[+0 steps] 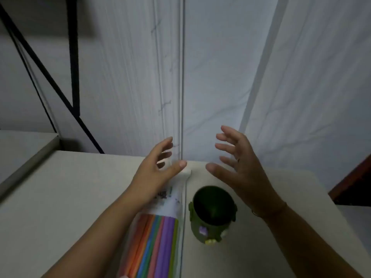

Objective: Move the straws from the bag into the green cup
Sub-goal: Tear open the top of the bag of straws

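1. In the head view, the left hand (158, 167) is hovering above the far end of the bag (160, 227), fingers spread and palm turned inward, gripping nothing.
2. The right hand (239, 165) is hovering opposite it, beyond the green cup (212, 215), fingers likewise splayed and holding nothing.
3. The bag is lying flat on the white table (70, 197), running from the near edge away toward the wall, with a printed white label at its far half.
4. The straws (154, 245) are lying inside the bag, side by side, showing orange, blue, green, pink and purple through the clear plastic.
5. The green cup is standing upright just beside the bag on its right, its dark mouth facing up, with small pale decorations dotting its near side.
6. White cloth (220, 77) is hanging behind the table.
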{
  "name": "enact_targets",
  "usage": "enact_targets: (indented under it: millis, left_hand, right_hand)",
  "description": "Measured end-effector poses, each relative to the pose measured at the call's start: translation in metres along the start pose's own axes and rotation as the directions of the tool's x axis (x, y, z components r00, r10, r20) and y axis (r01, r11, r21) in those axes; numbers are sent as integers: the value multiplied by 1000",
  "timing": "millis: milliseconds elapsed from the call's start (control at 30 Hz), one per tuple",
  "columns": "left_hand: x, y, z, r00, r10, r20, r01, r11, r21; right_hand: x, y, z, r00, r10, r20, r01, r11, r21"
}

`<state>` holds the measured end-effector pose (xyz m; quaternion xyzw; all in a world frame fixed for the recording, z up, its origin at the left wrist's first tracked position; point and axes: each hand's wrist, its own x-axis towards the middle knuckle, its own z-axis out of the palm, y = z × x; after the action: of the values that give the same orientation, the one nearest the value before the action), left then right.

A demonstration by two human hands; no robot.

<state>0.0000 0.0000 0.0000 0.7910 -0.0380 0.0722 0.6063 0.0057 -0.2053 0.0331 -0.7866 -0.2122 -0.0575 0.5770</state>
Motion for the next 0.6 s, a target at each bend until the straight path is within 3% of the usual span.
enact_targets:
  millis: [167,300,367,467,533,600]
  left_hand:
    - [-37,8,3,1000,11,-12,-11,999,47]
    - [-57,-6,-3,990,-54,-133,88,959,269]
    - [-66,-17,-4,968,-150,-202,216,909,358]
    - [-75,-28,-3,906,-375,-197,424,793,438]
    - [-76,-31,-1,875,-441,-199,478,722,500]
    - [-74,-30,0,858,-467,-216,511,721,469]
  right_hand:
    - [-34,-18,-5,999,5,-49,-4,1000,19]
    - [-62,-26,-3,997,20,-80,-17,999,33]
    - [-75,-29,-1,995,34,-92,-29,998,52]
    - [-90,-33,3,993,54,-103,-49,997,57]
    - [-96,-38,6,991,56,-120,-49,997,64]
    - [-99,-42,9,990,58,-129,-51,997,60]
